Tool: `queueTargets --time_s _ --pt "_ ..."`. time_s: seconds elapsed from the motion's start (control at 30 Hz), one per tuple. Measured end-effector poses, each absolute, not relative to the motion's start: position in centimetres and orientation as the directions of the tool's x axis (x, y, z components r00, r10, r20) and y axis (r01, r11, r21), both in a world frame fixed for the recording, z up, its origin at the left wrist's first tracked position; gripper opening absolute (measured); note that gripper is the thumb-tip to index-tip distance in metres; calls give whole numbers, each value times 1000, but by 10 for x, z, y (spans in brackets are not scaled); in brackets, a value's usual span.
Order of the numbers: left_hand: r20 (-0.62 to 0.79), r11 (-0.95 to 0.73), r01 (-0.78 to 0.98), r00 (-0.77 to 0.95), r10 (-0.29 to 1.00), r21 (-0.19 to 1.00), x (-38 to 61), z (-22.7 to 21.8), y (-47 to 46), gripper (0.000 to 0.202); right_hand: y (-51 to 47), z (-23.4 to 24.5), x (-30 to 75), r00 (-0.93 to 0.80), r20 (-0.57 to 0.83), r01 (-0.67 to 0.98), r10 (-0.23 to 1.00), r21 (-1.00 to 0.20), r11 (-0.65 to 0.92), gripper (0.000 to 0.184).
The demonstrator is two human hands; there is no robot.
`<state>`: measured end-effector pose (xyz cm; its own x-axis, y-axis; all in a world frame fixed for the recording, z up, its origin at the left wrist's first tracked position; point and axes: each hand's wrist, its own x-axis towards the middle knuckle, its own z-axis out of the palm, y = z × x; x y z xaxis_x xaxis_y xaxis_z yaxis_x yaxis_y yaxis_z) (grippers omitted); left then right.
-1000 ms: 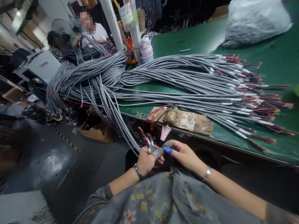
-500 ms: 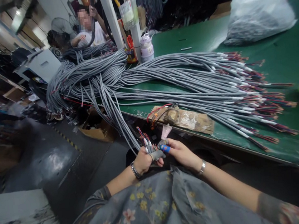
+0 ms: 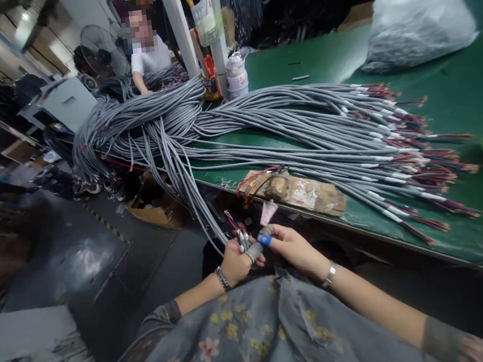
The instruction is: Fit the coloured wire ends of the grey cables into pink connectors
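1. The left hand [image 3: 234, 263] is clenched round a bunch of grey sheathed cables [image 3: 190, 192]. This keeps their stripped coloured wire ends [image 3: 237, 228] upright over the lap, just off the near edge of the green table [image 3: 454, 98].
2. The right hand [image 3: 295, 249] sets its blue-capped fingertip [image 3: 264, 240] against those ends. I cannot tell whether it pinches a wire.
3. The cables hang from the long grey cable pile [image 3: 287, 123] lying across the table, which leaves enough slack to reach the lap.
4. A brown taped block [image 3: 297, 191] lies on the near edge.

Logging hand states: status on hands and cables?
Left hand shut on grey cable ends. Right hand fingertips at their wires, grip unclear. Nothing in the way; cable pile on green table.
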<state>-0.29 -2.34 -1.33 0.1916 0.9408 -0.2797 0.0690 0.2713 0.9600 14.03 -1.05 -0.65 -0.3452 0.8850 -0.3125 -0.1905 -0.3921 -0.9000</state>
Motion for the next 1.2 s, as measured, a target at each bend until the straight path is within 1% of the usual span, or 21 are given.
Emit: queueTargets --time_s 0.13,0.27,0.4,0.5,0.67,0.73,0.87,1.03,1.2 --pt "-265 262 38 128 956 964 -2 -15 -24 46 -11 -8 139 -286 -309 -190 907 -910 -369 43" --pt "-238 240 -27 57 970 970 -2 -20 -23 46 -12 -13 137 -225 -335 -244 915 -890 -385 39" --pt "-249 253 -25 104 963 967 -1 -19 -22 47 -11 -17 135 -180 -326 -280 928 -887 -366 37" --pt "-261 266 -25 126 957 964 0 -17 -21 48 -12 -18 136 -183 -323 -277 929 -889 -364 37" --pt "-234 234 -63 7 972 970 -1 -22 -23 44 -13 -16 140 -232 -330 -243 915 -891 -382 38" --pt "-219 218 -66 -9 976 974 -1 -25 -23 44 -13 -14 141 -253 -316 -225 914 -900 -374 40" --pt "-203 204 -39 38 979 978 -3 -29 -24 42 -11 -8 140 -233 -295 -209 927 -915 -344 42" --pt "-206 208 -11 81 975 978 -3 -26 -25 45 -10 1 134 -289 -311 -242 905 -891 -383 45" --pt "-226 226 -20 23 974 974 -1 -20 -25 45 -13 -6 132 -214 -324 -283 922 -883 -375 40"
